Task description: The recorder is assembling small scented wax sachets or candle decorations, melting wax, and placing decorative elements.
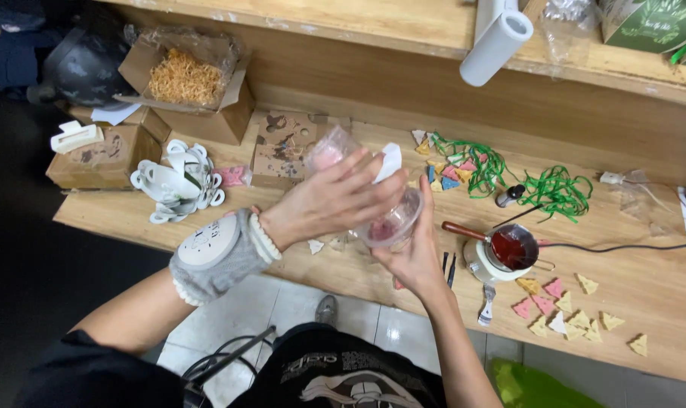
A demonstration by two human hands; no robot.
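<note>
Fingers of the right hand cup a clear plastic jar from beneath, while the left hand closes over its top, pinching a white scrap. Keeping the jar level above the wooden bench, clear of the red wax melter beyond the right fingertips, seems wise.

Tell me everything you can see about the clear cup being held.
The clear plastic cup is small, round and see-through, with something pinkish-red inside. It is tilted above the wooden table's front edge. The right hand cradles it from below; the left hand, with a grey wrist warmer, covers its top.
</note>
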